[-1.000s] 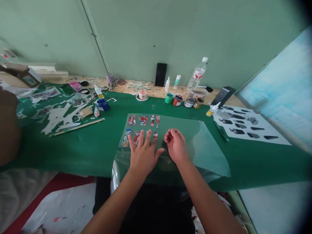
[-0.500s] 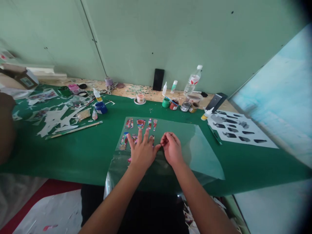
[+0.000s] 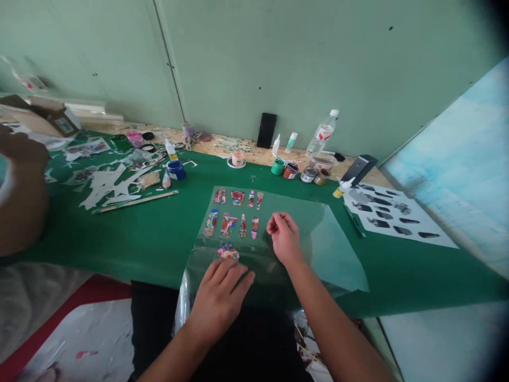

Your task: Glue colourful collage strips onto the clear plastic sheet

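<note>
A clear plastic sheet (image 3: 338, 254) lies on the green table cover, its near edge curling over the table's front. Several colourful paper cutouts (image 3: 228, 225) are set out in rows on its left part. Just below the lowest cutout (image 3: 228, 253) is my left hand (image 3: 222, 292), palm down, fingers loosely bent, thumb apart, holding nothing visible. To the right of the rows, my right hand (image 3: 284, 239) is closed over the sheet, thumb and fingertips pinched together. Whatever sits in that pinch, if anything, is too small to make out.
Paint jars (image 3: 291, 170), a water bottle (image 3: 323, 132) and a black phone (image 3: 266, 130) stand along the back. Paper scraps (image 3: 105, 185) and a paintbrush (image 3: 135, 202) lie at left. A printed sheet (image 3: 397, 217) is at right. Another person's arm (image 3: 24, 196) reaches in from the left.
My left hand has drawn back toward me off the cutouts, uncovering the middle and lower rows. My right hand stays pinched in about the same place. The view has shifted slightly left.
</note>
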Action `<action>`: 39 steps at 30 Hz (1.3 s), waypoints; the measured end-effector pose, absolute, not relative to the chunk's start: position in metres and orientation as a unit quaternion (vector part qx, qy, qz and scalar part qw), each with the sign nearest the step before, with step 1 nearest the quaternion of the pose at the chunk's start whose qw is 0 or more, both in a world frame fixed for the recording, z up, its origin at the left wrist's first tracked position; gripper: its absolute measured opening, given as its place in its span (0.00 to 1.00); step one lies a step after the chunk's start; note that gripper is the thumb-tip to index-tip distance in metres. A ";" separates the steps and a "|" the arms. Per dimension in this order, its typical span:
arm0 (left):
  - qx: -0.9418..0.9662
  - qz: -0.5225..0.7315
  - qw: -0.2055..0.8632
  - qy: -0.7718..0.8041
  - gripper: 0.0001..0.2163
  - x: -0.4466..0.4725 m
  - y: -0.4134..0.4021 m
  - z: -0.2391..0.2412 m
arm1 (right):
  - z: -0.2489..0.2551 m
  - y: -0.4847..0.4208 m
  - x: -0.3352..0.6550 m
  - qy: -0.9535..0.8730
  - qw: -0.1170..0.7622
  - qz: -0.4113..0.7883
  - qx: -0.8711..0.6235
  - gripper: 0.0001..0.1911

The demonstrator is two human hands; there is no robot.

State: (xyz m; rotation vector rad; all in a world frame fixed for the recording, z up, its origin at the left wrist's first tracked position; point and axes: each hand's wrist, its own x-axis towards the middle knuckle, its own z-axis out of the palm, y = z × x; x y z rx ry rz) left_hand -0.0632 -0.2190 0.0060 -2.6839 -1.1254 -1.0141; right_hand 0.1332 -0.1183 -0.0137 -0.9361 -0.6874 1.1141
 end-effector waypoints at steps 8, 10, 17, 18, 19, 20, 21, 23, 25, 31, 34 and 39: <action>-0.867 -0.364 -0.048 -0.335 0.17 -0.093 -0.245 -0.007 | -0.011 -0.123 0.128 -0.336 0.667 0.484 -0.456 0.18; -0.872 -0.341 -0.088 -0.341 0.19 -0.110 -0.255 -0.014 | -0.007 -0.125 0.128 -0.330 0.663 0.499 -0.449 0.20; -0.583 -0.419 -0.486 -0.499 0.19 -0.163 -0.273 -0.043 | 0.011 -0.124 0.139 -0.266 0.673 0.591 -0.357 0.30; -0.523 -0.449 -0.540 -0.483 0.18 -0.162 -0.271 -0.040 | 0.017 -0.127 0.139 -0.251 0.676 0.606 -0.335 0.31; -0.471 -0.476 -0.587 -0.454 0.20 -0.159 -0.268 -0.033 | 0.024 -0.130 0.139 -0.240 0.680 0.617 -0.316 0.33; -0.433 -0.503 -0.623 -0.413 0.22 -0.153 -0.265 -0.024 | 0.031 -0.134 0.137 -0.237 0.684 0.620 -0.303 0.35; -0.415 -0.515 -0.655 -0.367 0.25 -0.145 -0.261 -0.012 | 0.040 -0.139 0.135 -0.239 0.687 0.621 -0.293 0.37; -0.410 -0.501 -0.706 -0.287 0.29 -0.124 -0.255 0.017 | 0.059 -0.152 0.128 -0.251 0.688 0.623 -0.275 0.39; -0.409 -0.489 -0.734 -0.234 0.35 -0.102 -0.248 0.046 | 0.078 -0.165 0.121 -0.261 0.688 0.628 -0.253 0.41; -0.480 -0.492 -0.649 -0.325 0.41 -0.058 -0.234 0.085 | 0.113 -0.190 0.110 -0.264 0.686 0.644 -0.213 0.40; -0.468 -0.545 -0.595 -0.361 0.35 -0.049 -0.239 0.075 | 0.122 -0.190 0.110 -0.256 0.706 0.631 -0.195 0.37; -0.537 -0.519 -0.501 -0.437 0.10 -0.033 -0.251 0.072 | 0.135 -0.184 0.102 -0.254 0.726 0.615 -0.172 0.35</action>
